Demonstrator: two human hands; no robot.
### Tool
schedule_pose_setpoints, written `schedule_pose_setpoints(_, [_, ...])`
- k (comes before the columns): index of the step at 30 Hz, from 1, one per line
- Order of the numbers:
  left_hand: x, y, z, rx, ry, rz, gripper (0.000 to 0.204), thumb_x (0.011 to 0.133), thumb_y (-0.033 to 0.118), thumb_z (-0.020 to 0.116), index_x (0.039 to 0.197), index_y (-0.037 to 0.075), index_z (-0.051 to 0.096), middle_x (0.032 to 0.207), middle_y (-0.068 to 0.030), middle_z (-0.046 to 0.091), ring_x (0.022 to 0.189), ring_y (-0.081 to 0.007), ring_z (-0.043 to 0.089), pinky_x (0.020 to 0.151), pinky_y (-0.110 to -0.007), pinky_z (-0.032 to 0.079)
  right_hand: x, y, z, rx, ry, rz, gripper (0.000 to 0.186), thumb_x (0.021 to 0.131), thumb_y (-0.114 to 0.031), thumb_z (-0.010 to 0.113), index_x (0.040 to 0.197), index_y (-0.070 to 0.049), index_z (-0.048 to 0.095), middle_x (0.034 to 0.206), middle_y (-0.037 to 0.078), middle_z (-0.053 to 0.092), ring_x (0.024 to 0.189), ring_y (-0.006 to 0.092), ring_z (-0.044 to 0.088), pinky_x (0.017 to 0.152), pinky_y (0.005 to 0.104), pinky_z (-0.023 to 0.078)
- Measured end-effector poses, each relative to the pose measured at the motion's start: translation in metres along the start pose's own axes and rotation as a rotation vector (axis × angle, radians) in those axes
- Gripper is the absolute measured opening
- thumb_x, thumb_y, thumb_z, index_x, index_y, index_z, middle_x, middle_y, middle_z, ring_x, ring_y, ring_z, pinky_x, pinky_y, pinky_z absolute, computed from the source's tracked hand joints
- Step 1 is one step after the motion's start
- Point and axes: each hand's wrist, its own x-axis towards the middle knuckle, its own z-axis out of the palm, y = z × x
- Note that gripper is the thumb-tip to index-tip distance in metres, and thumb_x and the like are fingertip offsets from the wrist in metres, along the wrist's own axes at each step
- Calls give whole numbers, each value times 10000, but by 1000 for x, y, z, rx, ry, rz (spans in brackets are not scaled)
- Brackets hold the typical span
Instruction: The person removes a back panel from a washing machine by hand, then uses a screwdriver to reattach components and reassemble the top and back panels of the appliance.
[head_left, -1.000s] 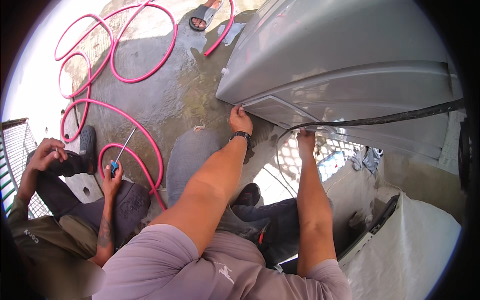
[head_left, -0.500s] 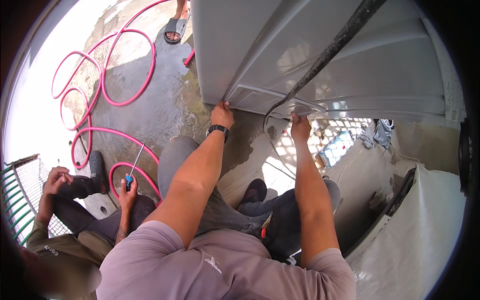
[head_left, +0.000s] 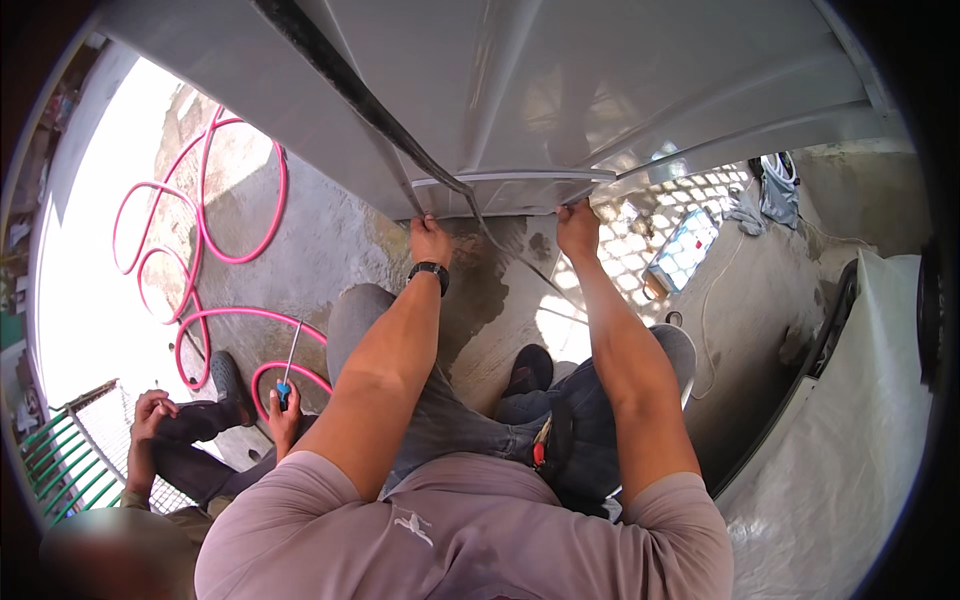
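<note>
A large grey moulded appliance body (head_left: 590, 80) fills the top of the view, with a black hose (head_left: 362, 95) hanging down across it to the floor. My left hand (head_left: 429, 237), with a black watch on the wrist, has its fingers curled on the body's bottom edge, just left of the hose. My right hand (head_left: 577, 228) grips the same edge further right, beside a raised rectangular strip (head_left: 515, 186). The fingertips of both are partly hidden at the rim.
A pink hose (head_left: 278, 190) lies coiled at left. A co-worker (head_left: 205, 460) sits lower left holding a screwdriver (head_left: 292, 350). A blue-and-white box (head_left: 690, 245) and grey cloths (head_left: 775, 190) lie at right, near a pale sheet (head_left: 820, 430). A green grating (head_left: 55, 460) stands far left.
The grey body now spans more of the upper view and the black hose hangs further left on it. My view has shifted; both hands remain on the bottom edge. The sandalled foot is hidden.
</note>
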Motion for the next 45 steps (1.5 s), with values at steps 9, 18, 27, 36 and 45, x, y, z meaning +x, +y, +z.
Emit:
schedule_pose_setpoints(9, [-1, -3, 1, -58, 18, -14, 380, 1004, 339, 436, 974, 5, 615, 903, -283, 665, 893, -506, 614, 765, -543, 473, -5, 2, -1, 55, -63, 44, 299, 863, -101, 665, 1073, 39, 504, 1015, 239, 693, 991, 420, 656, 867, 476, 511])
schedule_pose_setpoints(18, [1, -4, 7, -10, 57, 1, 382, 1015, 351, 419, 1005, 16, 602, 904, -280, 664, 887, -503, 617, 759, -549, 470, -1, 13, 2, 116, -110, 9, 422, 874, -57, 675, 1242, 21, 484, 1105, 196, 706, 1060, 295, 696, 890, 380, 545])
schedule_pose_setpoints(27, [0, 0, 5, 64, 17, -30, 331, 1026, 308, 387, 1082, 14, 530, 935, -303, 648, 920, -535, 590, 764, -568, 451, -5, 6, -9, 290, -231, -20, 633, 805, -67, 736, 1329, 36, 396, 1302, 248, 587, 1213, 360, 601, 1006, 418, 492])
schedule_pose_setpoints(36, [1, 14, -10, 101, -7, 10, 282, 1020, 285, 398, 1105, 52, 533, 955, -293, 659, 945, -531, 594, 774, -561, 451, 6, 20, 8, 283, -245, 1, 718, 790, -95, 763, 1356, 62, 350, 1345, 251, 494, 1271, 360, 543, 1039, 418, 463])
schedule_pose_setpoints(45, [14, 13, -30, 221, -141, 21, 296, 1007, 300, 446, 1114, 74, 603, 1006, -292, 673, 993, -507, 612, 810, -546, 484, 10, 39, 21, 169, -338, 76, 664, 767, -194, 789, 1263, 78, 442, 1270, 267, 532, 1243, 395, 518, 1060, 416, 426])
